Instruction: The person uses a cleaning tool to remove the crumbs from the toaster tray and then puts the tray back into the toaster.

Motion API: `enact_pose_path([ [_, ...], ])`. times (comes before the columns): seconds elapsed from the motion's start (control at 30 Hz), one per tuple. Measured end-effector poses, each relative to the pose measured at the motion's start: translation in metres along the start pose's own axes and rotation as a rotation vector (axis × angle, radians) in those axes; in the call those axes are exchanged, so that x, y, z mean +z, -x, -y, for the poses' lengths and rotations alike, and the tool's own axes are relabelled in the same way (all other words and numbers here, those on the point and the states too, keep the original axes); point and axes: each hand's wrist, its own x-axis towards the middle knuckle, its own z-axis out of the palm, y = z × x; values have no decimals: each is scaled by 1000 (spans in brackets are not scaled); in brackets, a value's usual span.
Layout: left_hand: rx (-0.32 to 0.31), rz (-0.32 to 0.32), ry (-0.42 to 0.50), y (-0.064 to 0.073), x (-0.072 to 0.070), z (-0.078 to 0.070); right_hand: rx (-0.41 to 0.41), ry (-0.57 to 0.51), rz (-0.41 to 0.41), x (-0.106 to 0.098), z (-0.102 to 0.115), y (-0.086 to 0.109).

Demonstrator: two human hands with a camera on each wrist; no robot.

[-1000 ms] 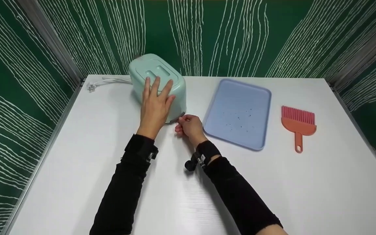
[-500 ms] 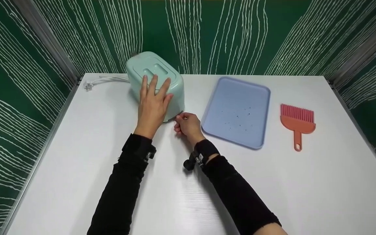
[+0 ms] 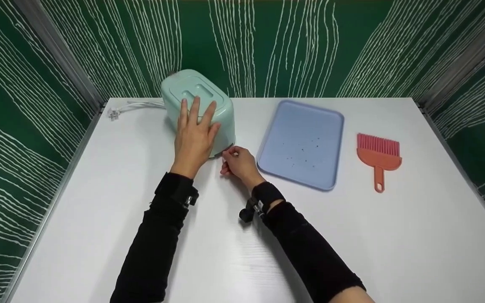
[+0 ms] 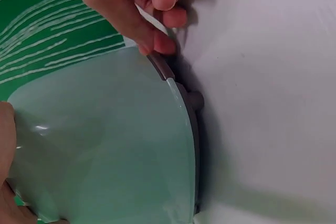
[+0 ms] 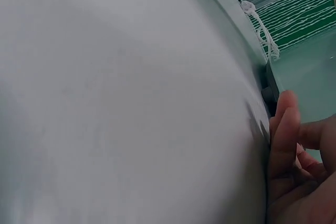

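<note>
A mint-green toaster (image 3: 225, 126) stands at the back left of the table, its top showing two recessed slots. My left hand (image 3: 191, 143) rests on the toaster's top and near side, fingers straight and spread. Low at the near right corner, my right hand (image 3: 240, 162) pinches the end of a dark crumb tray (image 4: 163, 68) at the toaster's base, between thumb and index finger. Its other fingers are curled beside the table surface. A small dark foot (image 4: 196, 99) lifts the base slightly off the table. The crumb tray's inner part is hidden under the toaster.
To the right of the toaster lies a blue tray (image 3: 284, 168) with dark crumbs scattered on it. Further right is an orange hand brush (image 3: 379, 158) with pink bristles. The toaster's white cord and plug (image 3: 114, 112) lie at the back left. Green patterned walls enclose the table.
The head view has shifted slightly. Both hands stay in place against the toaster, and the crumb tray shows no clear movement.
</note>
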Motion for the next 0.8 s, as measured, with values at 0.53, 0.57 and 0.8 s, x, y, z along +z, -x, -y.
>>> enact_pose_path([
  [0.53,-103,170,-28,-8,6,46,-188,453,-18,-46,19,-16],
  [0.57,-113,180,-25,-7,7,49,-200,455,-13,-49,21,-16],
  [0.8,-186,268,-11,-4,9,68,-308,590,-77,-100,29,-25],
])
